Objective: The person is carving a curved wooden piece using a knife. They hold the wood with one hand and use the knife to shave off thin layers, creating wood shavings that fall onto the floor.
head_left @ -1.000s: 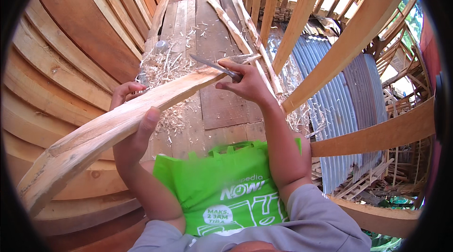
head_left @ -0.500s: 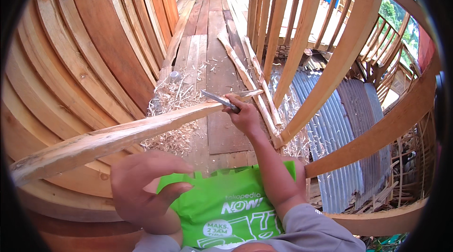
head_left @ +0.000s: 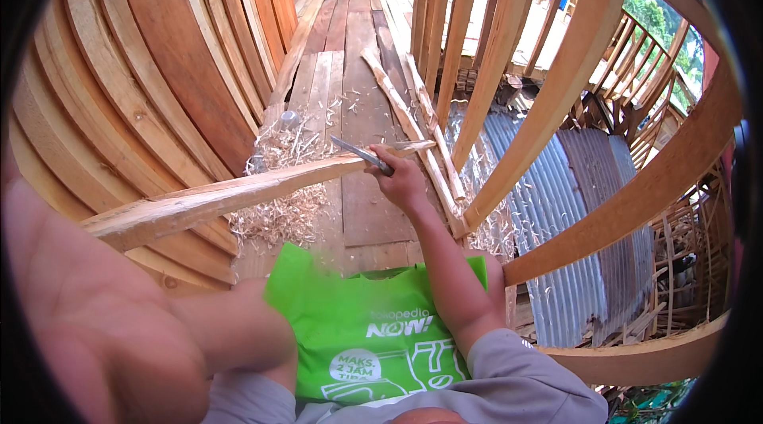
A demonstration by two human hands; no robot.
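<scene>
My right hand (head_left: 397, 178) is closed round the dark handle of a knife (head_left: 354, 151). The blade points to the left, above a long pale wooden pole (head_left: 230, 200). This pole slants from the boards at the left to a thinner, shaved end beyond my right hand. My left hand (head_left: 87, 305) looms large and blurred at the left rim, palm showing, off the pole; its fingers are smeared or cut off by the rim. A green bag (head_left: 373, 360) covers my lap.
Wood shavings (head_left: 278, 213) are heaped on the plank floor (head_left: 377, 217), with a clear cup (head_left: 289, 119) beside them. Two peeled poles (head_left: 405, 110) lie along the right railing (head_left: 548, 94). Upright boards (head_left: 151, 50) wall the left. Corrugated metal sheets (head_left: 556, 225) lie beyond the railing.
My left hand has swung up and left, much closer to the camera. My right hand still grips the knife at the pole. The whole view has shifted slightly.
</scene>
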